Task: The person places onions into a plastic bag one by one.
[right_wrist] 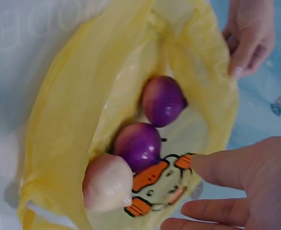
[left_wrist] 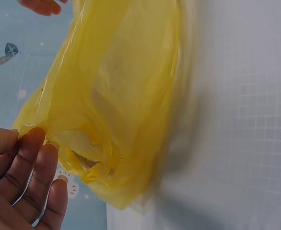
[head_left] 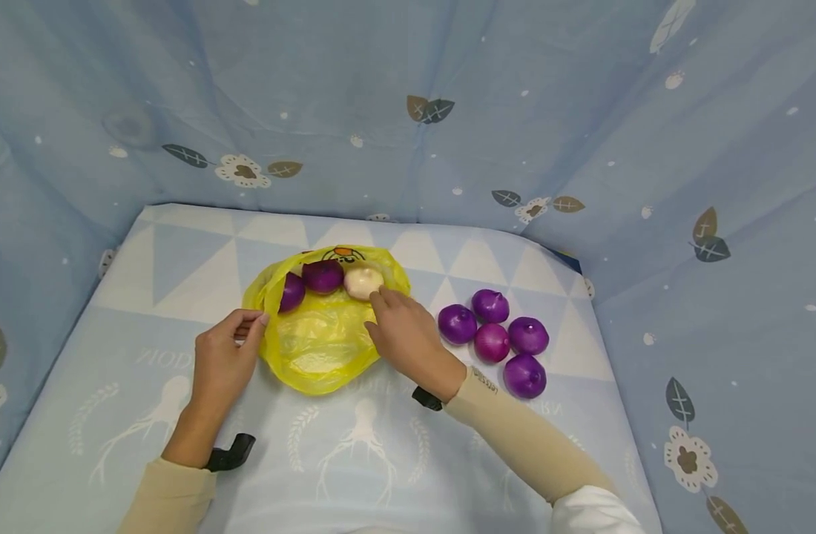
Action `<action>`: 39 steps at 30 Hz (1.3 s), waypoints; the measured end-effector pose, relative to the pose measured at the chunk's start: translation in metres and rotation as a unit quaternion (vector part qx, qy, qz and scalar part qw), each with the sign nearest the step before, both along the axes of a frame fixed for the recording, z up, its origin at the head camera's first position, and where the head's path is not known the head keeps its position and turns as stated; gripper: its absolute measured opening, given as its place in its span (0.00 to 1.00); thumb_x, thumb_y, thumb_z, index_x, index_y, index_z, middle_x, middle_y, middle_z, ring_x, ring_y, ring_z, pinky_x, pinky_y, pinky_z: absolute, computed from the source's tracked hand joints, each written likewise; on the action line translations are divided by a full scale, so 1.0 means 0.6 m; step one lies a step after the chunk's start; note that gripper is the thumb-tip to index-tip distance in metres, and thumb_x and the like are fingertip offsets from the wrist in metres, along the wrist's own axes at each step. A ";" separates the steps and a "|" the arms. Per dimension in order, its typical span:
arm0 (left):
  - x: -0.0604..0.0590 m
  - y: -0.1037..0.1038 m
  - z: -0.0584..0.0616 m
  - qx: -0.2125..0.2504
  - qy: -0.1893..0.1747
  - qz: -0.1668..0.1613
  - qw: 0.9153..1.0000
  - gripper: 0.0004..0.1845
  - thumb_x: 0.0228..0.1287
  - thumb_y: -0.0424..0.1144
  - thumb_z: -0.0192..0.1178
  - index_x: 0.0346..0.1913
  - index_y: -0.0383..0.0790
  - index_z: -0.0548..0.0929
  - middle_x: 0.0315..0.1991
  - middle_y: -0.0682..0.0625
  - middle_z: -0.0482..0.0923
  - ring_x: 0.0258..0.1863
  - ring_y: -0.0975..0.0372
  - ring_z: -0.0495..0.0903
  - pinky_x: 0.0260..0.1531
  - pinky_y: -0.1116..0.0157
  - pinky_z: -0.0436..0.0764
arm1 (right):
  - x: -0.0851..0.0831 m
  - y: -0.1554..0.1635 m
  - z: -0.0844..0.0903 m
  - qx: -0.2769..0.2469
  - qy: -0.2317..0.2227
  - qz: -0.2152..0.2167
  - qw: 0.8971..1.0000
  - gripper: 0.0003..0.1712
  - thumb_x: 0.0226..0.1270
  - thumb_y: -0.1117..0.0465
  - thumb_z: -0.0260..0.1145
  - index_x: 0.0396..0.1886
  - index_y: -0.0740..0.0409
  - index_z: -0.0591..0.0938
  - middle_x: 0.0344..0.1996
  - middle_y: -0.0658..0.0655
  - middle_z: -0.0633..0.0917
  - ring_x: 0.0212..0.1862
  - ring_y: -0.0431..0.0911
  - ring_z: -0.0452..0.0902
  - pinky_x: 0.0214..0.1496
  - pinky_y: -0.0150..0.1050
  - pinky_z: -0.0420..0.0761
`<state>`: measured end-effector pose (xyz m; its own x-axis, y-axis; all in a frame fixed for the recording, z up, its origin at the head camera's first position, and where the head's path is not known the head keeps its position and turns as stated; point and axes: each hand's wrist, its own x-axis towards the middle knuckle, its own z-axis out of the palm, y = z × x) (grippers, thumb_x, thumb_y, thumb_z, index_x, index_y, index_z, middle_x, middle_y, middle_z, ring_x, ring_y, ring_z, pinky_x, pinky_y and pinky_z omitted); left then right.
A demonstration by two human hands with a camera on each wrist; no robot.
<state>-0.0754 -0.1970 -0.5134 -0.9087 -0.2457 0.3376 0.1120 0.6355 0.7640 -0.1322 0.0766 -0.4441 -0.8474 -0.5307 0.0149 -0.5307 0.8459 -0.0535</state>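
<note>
A yellow plastic bag (head_left: 317,356) lies with its mouth spread on the table. My left hand (head_left: 222,363) pinches the bag's left rim between thumb and fingers. Two purple onions (head_left: 323,277) and a white onion (head_left: 363,283) sit inside along the far side. My right hand (head_left: 411,337) is over the bag's right edge, its fingertips near the white onion in the head view. In the right wrist view the thumb (right_wrist: 222,167) and fingers are apart with nothing between them. That view also shows a cartoon print (right_wrist: 155,179) beside the onions.
Several purple onions (head_left: 492,343) are clustered on the table (head_left: 374,482) to the right of the bag, close to my right forearm. A blue patterned curtain (head_left: 354,96) hangs behind the table and at both sides.
</note>
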 end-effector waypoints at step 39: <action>0.004 0.001 0.005 0.001 -0.031 0.012 0.999 0.12 0.76 0.39 0.65 0.49 0.31 0.87 0.38 0.40 0.88 0.35 0.52 0.84 0.34 0.82 0.71 | 0.097 0.295 -0.054 -0.126 0.011 -0.199 0.972 0.56 0.62 0.46 0.80 0.79 0.68 0.62 0.79 0.74 0.58 0.80 0.70 0.48 0.75 0.72 0.51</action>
